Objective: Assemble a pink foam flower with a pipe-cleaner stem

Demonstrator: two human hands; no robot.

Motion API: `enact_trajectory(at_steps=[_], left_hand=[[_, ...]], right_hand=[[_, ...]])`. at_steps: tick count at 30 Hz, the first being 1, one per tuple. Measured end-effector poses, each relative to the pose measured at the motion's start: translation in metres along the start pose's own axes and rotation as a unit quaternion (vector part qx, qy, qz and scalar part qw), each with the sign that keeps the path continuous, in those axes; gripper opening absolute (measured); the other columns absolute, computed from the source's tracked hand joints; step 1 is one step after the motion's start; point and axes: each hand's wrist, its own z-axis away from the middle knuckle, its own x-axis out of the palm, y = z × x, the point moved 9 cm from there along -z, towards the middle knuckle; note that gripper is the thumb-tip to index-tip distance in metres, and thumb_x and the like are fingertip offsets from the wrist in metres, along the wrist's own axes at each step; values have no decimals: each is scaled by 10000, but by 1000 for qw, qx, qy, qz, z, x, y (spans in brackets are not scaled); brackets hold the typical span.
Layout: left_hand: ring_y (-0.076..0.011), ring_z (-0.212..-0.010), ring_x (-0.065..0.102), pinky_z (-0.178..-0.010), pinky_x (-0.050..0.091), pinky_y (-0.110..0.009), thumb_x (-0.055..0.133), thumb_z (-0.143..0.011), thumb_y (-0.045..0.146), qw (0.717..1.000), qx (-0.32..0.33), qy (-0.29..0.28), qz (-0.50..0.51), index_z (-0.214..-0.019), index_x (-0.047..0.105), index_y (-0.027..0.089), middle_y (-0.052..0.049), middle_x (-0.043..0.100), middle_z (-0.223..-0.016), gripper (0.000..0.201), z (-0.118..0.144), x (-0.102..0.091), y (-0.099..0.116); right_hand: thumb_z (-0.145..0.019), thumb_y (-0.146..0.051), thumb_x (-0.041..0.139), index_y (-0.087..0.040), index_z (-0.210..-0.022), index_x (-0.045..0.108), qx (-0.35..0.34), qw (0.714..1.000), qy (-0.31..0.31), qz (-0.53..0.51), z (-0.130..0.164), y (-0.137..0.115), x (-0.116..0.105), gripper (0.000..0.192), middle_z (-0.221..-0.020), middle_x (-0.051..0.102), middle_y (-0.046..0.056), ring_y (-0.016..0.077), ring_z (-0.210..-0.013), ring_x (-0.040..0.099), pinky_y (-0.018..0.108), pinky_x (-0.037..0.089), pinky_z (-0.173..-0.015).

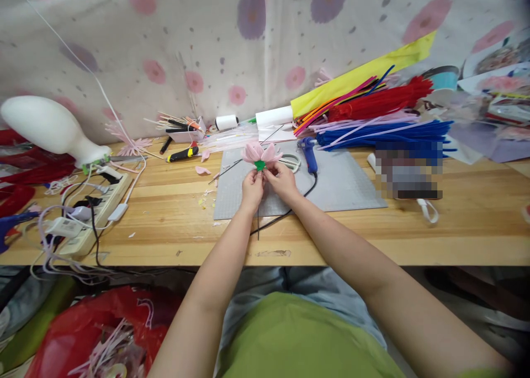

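Above the grey cutting mat (343, 193) I hold a pink artificial flower (261, 152) with a green base (259, 165) under its petals. My left hand (252, 190) pinches it from the left, just below the green part. My right hand (282, 180) closes on the same spot from the right, fingertips close to the other hand's. A thin dark stem (258, 229) points down between my forearms. Scissors (292, 161) with pale handles lie behind my right hand, partly hidden. To their right rests a blue hot glue gun (307, 154), its black cord running under my right arm.
Blue pipe cleaners (385, 135) and red ones (381, 102) lie at the back right. A yellow-and-black utility knife (183, 154) and loose pink petals (202, 170) are left of the mat. A power strip (97, 212) with tangled cables and a white foam head (45, 124) stand further left.
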Motion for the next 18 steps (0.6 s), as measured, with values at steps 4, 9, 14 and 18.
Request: enact_trajectory(at_steps=[4,9,14,18], left_hand=[[-34,-470,381,-485,300,-164,557,-809,226,1000,6,-8,13,-699,491,146,45,476,-564,151,1,1,2],[-44,-463,381,-489,288,-180,502,-820,168,1000,27,5,-15,-711,499,151,46,490,-568,110,1,-1,5],[-54,-476,388,-508,298,-189,491,-828,173,999,33,21,-29,-713,489,163,45,495,-579,115,1,-5,7],[-62,-467,377,-495,287,-199,506,-827,202,998,45,15,-46,-702,490,169,40,495,-578,130,1,-5,9]], right_hand=[[-720,-287,522,-196,-645,507,30,999,14,-37,2,3,1,119,-643,553,-8,131,-620,487,269,381,-632],[-680,-266,532,-198,-627,489,80,989,25,-118,0,14,5,97,-598,515,-34,114,-587,468,253,378,-611],[-671,-300,545,-202,-619,477,96,985,47,-138,0,19,3,130,-573,486,-45,104,-563,432,239,369,-571],[-685,-335,549,-202,-643,494,85,986,30,-139,0,18,3,150,-583,495,-42,109,-584,447,240,383,-578]])
